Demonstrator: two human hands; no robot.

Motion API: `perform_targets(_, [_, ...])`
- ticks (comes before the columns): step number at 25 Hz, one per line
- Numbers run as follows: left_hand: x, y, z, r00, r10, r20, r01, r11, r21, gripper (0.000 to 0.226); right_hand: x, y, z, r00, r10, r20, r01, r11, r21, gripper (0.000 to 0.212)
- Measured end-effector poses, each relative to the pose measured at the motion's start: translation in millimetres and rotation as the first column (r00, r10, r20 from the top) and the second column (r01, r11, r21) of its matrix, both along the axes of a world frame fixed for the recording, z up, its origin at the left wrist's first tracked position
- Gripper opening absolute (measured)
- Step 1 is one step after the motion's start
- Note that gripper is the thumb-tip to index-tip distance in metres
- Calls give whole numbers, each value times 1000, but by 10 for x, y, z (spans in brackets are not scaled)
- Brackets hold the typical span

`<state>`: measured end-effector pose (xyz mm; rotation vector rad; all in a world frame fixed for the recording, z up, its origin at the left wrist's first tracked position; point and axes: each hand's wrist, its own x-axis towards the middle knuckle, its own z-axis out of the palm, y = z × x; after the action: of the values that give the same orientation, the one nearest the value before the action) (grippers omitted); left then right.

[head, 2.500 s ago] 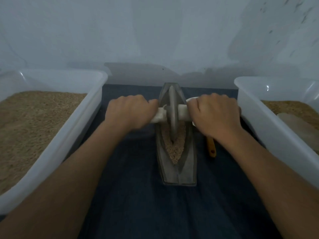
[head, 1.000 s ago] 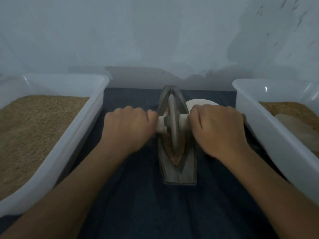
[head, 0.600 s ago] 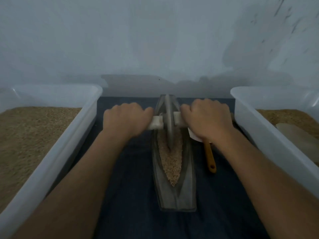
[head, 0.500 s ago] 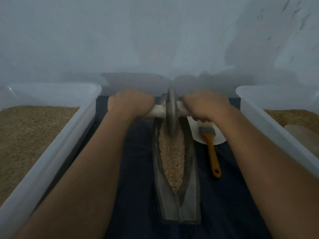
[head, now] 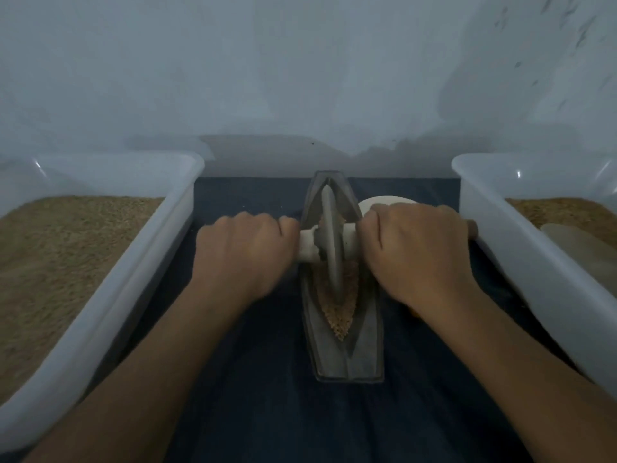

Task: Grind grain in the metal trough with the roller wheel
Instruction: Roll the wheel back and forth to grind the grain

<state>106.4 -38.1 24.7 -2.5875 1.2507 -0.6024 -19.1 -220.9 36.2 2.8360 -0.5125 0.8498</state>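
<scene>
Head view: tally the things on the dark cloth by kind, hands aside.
White plastic bins holding grain: 2
Metal trough: 1
Roller wheel: 1
White dish, partly hidden behind the right hand: 1
Total: 5
A small orange bit by the right wrist cannot be identified.

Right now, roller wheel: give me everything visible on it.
The roller wheel is a thin grey disc, metal by its look, standing upright on edge in the metal trough, its lower rim down in the tan grain. A pale cylindrical handle runs crosswise through its centre. The left hand grips one end, the right hand the other, both with fingers curled over it. It sits about mid-length of the trough, with grain showing on its near side.
</scene>
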Motion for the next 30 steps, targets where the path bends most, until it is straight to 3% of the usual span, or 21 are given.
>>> perform_targets(3, [-15,69,-49,1000,17,-24,-17,1000,-7,26,-87,46,-45,1000,12,28,-12,1000,-15,52])
perform_targets(5, [148,-64,0,993,67,-100,-71,997,-29,21,66,-77,-35,1000,20,24,-21,997,73,53])
perform_targets(6, [273,-174,69,975,125,-182,-140,987,-74,18,203,-176,-15,1000,-2,-1,2,994,109,52])
perform_targets(8, [553,-424,249,862,254,-438,-350,924,-152,44,550,-425,63,997,-47,-64,58,981,184,53])
perform_targets(9, [686,-541,298,840,254,-479,-394,893,-218,48,717,-541,117,995,-50,-89,69,973,221,54])
perform_targets(13, [1009,-810,317,853,244,-462,-437,817,-376,48,1169,-797,314,982,-63,-180,108,962,249,57])
perform_targets(15, [1010,-771,257,836,253,-487,-429,854,-294,49,1165,-723,317,967,-36,-254,100,965,241,60])
perform_targets(17, [862,-632,188,862,239,-448,-333,932,-144,35,965,-571,272,961,-2,-275,42,989,139,67])
perform_targets(19, [556,-412,133,937,169,-306,-194,980,-53,11,610,-368,209,968,-2,-252,17,998,58,68])
perform_targets(22, [-39,-60,131,998,49,-44,-50,999,-21,26,22,-32,112,992,12,-125,-1,996,87,55])
perform_targets(24, [-287,167,118,1000,1,9,-1,1000,8,30,-247,107,69,998,46,-31,-43,996,73,49])
perform_targets(27, [-205,158,150,1000,11,-17,-10,998,66,32,-261,84,35,997,65,-32,-60,988,144,51])
perform_targets(29, [34,-107,197,983,127,-136,-122,992,41,16,31,-56,37,995,16,-99,-5,994,112,55])
perform_targets(30, [220,-287,253,945,229,-234,-222,973,56,30,235,-163,74,992,-13,-126,26,995,100,56])
